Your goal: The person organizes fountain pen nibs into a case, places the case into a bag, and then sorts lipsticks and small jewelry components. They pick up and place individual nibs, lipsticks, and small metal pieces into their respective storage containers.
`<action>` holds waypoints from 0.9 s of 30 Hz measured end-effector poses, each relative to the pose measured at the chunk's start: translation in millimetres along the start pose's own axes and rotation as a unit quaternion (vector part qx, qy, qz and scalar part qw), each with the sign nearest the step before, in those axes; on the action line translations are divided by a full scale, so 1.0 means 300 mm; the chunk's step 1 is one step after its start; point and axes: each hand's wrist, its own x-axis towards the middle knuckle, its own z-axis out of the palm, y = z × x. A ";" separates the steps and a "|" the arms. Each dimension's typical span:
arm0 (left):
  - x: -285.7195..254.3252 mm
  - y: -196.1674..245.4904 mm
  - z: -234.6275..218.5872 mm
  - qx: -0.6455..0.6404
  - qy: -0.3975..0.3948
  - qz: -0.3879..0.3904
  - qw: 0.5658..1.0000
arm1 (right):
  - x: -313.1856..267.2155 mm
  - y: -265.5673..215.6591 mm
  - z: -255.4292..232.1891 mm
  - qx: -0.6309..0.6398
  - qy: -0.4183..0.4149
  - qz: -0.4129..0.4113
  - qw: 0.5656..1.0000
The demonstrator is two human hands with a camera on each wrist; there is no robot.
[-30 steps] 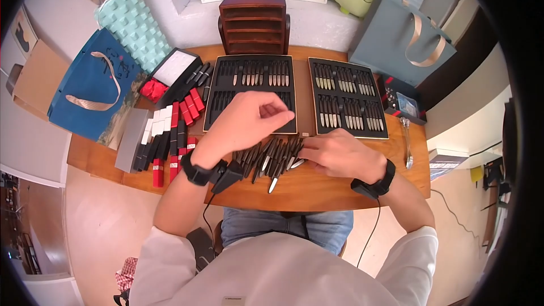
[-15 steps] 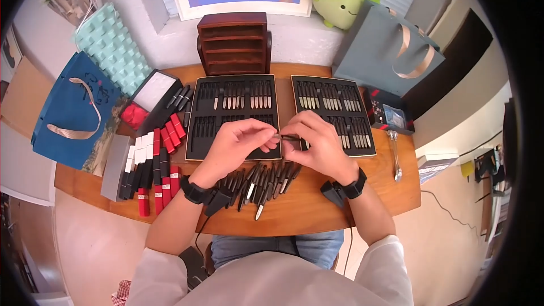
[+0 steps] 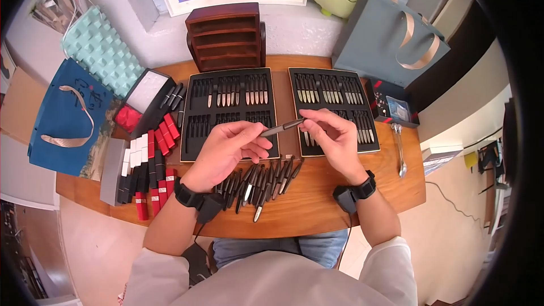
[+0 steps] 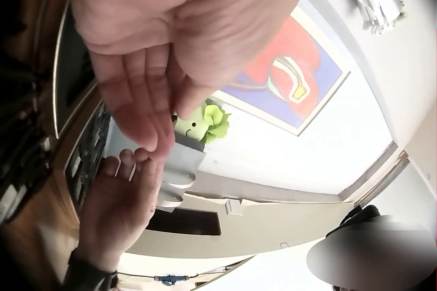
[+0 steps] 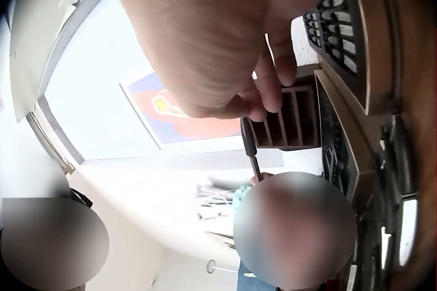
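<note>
A slim, dark pen-like stick [image 3: 283, 127] with a greyer left end spans the gap between both hands, over the front of the two trays. My left hand [image 3: 229, 150] pinches its left end between thumb and fingers. At the other end, my right hand [image 3: 334, 139] grips the dark tip with thumb and fingertips. In the right wrist view the stick [image 5: 248, 139] juts from below the fingers. A loose pile of similar sticks [image 3: 258, 184], some with silvery ends, lies on the table below the hands. In the left wrist view, my fingers hide the stick.
Behind the hands lie a partly filled black left tray [image 3: 229, 109] and a fuller right tray [image 3: 375, 150]. Red, white and black small boxes [image 3: 164, 139] cluster at left. A wooden shelf [image 3: 224, 34] stands behind; metal tongs or spoons [image 3: 400, 150] lie at right.
My right hand has come up from the pile with a stick, and my left hand has met it. The hands have since drawn apart, showing more of the stick between them.
</note>
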 end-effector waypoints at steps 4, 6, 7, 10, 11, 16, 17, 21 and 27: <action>0.004 0.004 -0.011 -0.016 -0.002 0.017 1.000 | 0.001 0.010 0.005 -0.004 -0.009 -0.017 1.000; 0.007 0.006 -0.014 0.003 0.003 0.026 1.000 | 0.000 0.008 0.000 -0.039 -0.026 -0.023 0.999; 0.007 0.006 -0.015 0.008 0.007 0.025 1.000 | -0.001 0.003 0.001 -0.039 -0.024 -0.022 0.999; 0.013 0.004 -0.013 0.026 0.009 0.015 1.000 | -0.007 -0.003 0.009 -0.031 -0.016 -0.009 0.999; 0.010 0.004 -0.015 0.041 0.010 0.007 0.999 | -0.012 0.003 0.010 -0.007 -0.011 -0.011 1.000; 0.011 0.009 -0.034 0.092 0.035 0.035 0.994 | 0.051 -0.028 0.060 0.055 -0.008 0.033 0.998; 0.012 0.017 -0.045 0.127 0.046 0.052 0.989 | 0.091 -0.045 0.078 0.038 -0.023 0.022 0.999; 0.065 0.028 -0.176 0.283 0.277 0.246 0.885 | 0.299 -0.082 0.210 -0.056 -0.083 -0.018 0.995; 0.069 0.025 -0.341 0.587 0.375 0.325 0.639 | 0.581 0.048 0.456 -0.206 -0.124 -0.066 0.968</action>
